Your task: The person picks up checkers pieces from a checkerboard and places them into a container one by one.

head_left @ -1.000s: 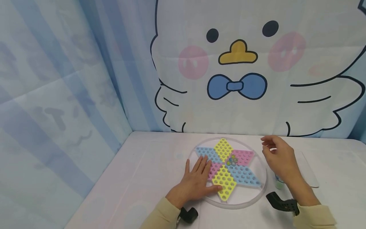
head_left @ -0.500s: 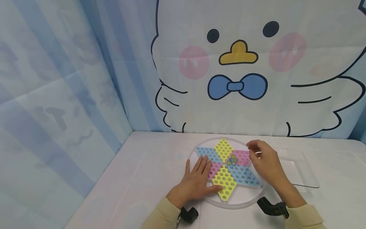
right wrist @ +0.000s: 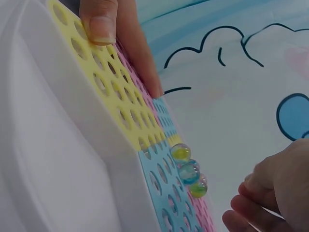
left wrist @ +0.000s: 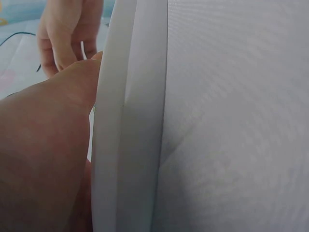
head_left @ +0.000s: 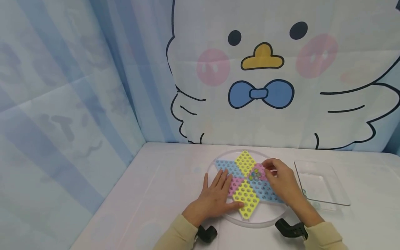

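A Chinese checkers board [head_left: 246, 201], its star in yellow, blue and pink, lies on the table. My left hand [head_left: 212, 199] rests on its left side with fingers spread, the thumb over the near yellow point. In the right wrist view, a thumb and finger of this hand touch the board's top. Several clear marbles [right wrist: 189, 171] with coloured swirls sit in holes near the star's centre. Over the pink section at the right, my right hand [head_left: 282, 180] hovers by the marbles, fingers curled and thumb close to them. Whether something small is between its fingertips is hidden.
A clear square tray [head_left: 339, 187] stands right of the board, with small greenish round shapes by its near left corner. Black wrist mounts [head_left: 290, 229] hang by both wrists. A curtain [head_left: 250, 121] with a cartoon bird closes off the back of the table.
My right hand has moved left from beside the tray to above the board's pink section, bringing the tray into fuller view. The left hand and the board have stayed in place.
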Motion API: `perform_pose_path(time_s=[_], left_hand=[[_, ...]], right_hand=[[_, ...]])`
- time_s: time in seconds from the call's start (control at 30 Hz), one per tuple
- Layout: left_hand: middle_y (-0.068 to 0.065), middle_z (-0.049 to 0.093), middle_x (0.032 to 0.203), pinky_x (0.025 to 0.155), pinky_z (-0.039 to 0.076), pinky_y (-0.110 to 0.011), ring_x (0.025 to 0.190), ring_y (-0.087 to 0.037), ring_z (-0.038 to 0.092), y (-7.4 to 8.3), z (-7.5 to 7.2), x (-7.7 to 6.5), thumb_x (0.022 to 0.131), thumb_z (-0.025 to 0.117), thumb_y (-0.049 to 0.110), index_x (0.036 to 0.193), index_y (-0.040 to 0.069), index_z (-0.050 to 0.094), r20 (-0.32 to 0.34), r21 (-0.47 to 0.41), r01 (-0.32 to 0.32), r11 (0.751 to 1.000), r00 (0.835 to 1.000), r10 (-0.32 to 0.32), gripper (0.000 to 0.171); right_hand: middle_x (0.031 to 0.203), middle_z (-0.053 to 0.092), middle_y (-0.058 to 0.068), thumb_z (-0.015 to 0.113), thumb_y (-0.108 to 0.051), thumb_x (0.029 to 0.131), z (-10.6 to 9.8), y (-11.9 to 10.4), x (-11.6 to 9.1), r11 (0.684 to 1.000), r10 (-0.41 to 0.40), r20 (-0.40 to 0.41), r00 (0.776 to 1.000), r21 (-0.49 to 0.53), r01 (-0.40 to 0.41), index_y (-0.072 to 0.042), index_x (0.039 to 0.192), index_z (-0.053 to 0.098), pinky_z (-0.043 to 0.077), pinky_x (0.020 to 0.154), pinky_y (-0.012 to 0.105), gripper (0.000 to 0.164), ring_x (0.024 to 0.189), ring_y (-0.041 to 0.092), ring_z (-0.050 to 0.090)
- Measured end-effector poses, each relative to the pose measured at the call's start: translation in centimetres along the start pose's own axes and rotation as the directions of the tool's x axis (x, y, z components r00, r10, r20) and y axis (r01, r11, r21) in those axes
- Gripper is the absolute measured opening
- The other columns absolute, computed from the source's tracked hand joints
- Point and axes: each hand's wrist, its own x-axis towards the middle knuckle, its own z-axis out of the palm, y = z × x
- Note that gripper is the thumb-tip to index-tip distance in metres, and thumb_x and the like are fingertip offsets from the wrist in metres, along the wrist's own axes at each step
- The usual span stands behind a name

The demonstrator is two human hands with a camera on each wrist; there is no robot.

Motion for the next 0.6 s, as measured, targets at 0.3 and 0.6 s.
perform_pose_path(time_s=[0.3, 0.6], left_hand=[[-0.002, -0.001, 0.169, 0.121, -0.001, -0.062, 0.157, -0.02, -0.003, 0.0, -0.2, 0.0, 0.088, 0.037, 0.081, 0.161, 0.018, 0.01, -0.005, 0.01, -0.003, 1.0, 1.0, 0.003, 0.1], [-0.003, 0.0, 0.169, 0.121, 0.0, -0.062, 0.157, -0.02, -0.002, 0.0, -0.3, -0.2, 0.088, 0.038, 0.08, 0.161, 0.017, 0.011, -0.006, 0.012, -0.005, 1.0, 1.0, 0.005, 0.1]], right_hand=[[0.116, 0.066, 0.02, 0.056, -0.003, 0.098, 0.7, 0.6, 0.2, 0.996, 0.08, 0.055, 0.995, 0.037, -0.082, 0.0, 0.118, 0.06, 0.051, 0.098, 0.052, 0.02, 0.111, 0.035, 0.063], [0.109, 0.068, 0.017, 0.058, -0.002, 0.096, 1.3, 1.1, 0.2, 0.996, 0.084, 0.08, 0.993, 0.029, -0.087, -0.002, 0.111, 0.064, 0.053, 0.092, 0.046, 0.016, 0.103, 0.03, 0.064]])
